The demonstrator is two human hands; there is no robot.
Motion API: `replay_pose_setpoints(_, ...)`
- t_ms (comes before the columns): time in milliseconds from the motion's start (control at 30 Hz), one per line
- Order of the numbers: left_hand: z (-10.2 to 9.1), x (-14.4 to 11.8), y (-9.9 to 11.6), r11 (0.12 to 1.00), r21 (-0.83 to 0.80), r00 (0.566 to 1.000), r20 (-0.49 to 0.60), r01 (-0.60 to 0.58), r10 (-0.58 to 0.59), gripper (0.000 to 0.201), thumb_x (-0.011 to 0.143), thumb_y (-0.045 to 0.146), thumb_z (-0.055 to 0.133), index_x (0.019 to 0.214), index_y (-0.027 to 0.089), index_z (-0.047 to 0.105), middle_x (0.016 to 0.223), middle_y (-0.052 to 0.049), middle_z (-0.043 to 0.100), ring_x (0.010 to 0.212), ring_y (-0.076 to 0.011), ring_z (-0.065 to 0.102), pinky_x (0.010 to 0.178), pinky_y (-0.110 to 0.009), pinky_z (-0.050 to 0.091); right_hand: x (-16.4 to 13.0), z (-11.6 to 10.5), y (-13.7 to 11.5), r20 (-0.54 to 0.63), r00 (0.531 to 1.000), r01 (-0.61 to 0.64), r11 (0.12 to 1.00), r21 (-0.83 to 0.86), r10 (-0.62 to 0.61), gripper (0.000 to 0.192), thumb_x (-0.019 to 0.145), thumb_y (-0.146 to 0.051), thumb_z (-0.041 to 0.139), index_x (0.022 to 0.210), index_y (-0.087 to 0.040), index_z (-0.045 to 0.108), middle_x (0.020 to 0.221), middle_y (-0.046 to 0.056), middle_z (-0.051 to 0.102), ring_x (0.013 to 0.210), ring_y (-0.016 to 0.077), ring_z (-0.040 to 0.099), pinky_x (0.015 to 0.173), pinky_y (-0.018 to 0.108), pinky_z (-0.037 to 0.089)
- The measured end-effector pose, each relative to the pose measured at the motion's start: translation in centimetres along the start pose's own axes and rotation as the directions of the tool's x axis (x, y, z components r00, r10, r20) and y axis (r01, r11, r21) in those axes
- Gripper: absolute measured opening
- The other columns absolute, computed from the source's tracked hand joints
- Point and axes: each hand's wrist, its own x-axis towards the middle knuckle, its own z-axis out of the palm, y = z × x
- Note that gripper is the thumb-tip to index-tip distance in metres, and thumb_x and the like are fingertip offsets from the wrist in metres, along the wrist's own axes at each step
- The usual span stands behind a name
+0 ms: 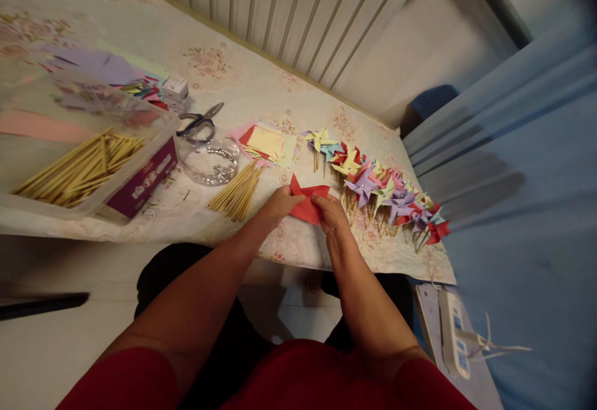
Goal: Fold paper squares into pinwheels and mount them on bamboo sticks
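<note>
Both hands pinch one red paper square (306, 206) just above the tabletop's near edge: the left hand (280, 203) grips its left side, the right hand (330, 211) its right. Folding the points cleanly probably calls for steady fingertips, clear of the finished pinwheels (382, 189) alongside and the loose wooden sticks (237, 191).

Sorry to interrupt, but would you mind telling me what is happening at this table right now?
A seated person holds a red paper piece between the left hand and right hand at the table's near edge. A row of finished paper pinwheels lies to the right. Loose wooden sticks, coloured paper squares, scissors and a box of sticks lie to the left.
</note>
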Motion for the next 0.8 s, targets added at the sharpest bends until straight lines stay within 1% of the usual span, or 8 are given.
replay_pose_setpoints(167, -0.01, 0.03, 0.07, 0.999, 0.052, 1.0, 0.006, -0.008, 0.007, 0.021, 0.067, 0.016, 0.071, 0.088, 0.012, 0.072, 0.077, -0.005, 0.073, 0.075, -0.0185, 0.067, 0.069, -0.028, 0.052, -0.07, -0.04, -0.02, 0.001, 1.0, -0.006, 1.0, -0.006, 0.006, 0.015, 0.058, -0.022, 0.075, 0.071, -0.018, 0.071, 0.071, -0.001, 0.074, 0.065, 0.0158, 0.065, 0.07, 0.028, 0.053)
replay_pose_setpoints(367, 0.06, -0.02, 0.21, 0.999, 0.032, 1.0, -0.002, 0.007, -0.007, 0.017, 0.066, 0.015, 0.071, 0.083, 0.014, 0.07, 0.074, -0.005, 0.072, 0.074, -0.0193, 0.067, 0.07, -0.028, 0.051, -0.22, -0.06, -0.03, 0.013, 1.0, -0.002, 1.0, -0.015, 0.002, 0.016, 0.058, -0.022, 0.076, 0.073, -0.019, 0.071, 0.073, 0.0, 0.075, 0.067, 0.0172, 0.067, 0.073, 0.03, 0.055)
replay_pose_setpoints(500, -0.01, 0.03, 0.16, 0.999, 0.034, 1.0, -0.004, 0.003, -0.003, 0.017, 0.066, 0.015, 0.071, 0.083, 0.013, 0.07, 0.072, -0.004, 0.071, 0.071, -0.0184, 0.065, 0.068, -0.028, 0.05, -0.23, 0.01, 0.02, 0.008, 1.0, -0.019, 1.0, -0.025, 0.019, 0.017, 0.057, -0.022, 0.077, 0.073, -0.019, 0.072, 0.073, 0.0, 0.075, 0.067, 0.0172, 0.068, 0.074, 0.029, 0.055)
replay_pose_setpoints(800, -0.04, -0.23, 0.36, 0.999, 0.037, 1.0, 0.027, 0.0, -0.001, 0.019, 0.065, 0.019, 0.072, 0.083, 0.014, 0.069, 0.069, -0.002, 0.069, 0.066, -0.0175, 0.063, 0.068, -0.029, 0.05, -0.2, 0.03, 0.15, 0.002, 1.0, -0.018, 1.0, -0.024, 0.018, 0.018, 0.053, -0.02, 0.077, 0.07, -0.018, 0.071, 0.071, 0.0, 0.075, 0.064, 0.0156, 0.066, 0.071, 0.027, 0.054)
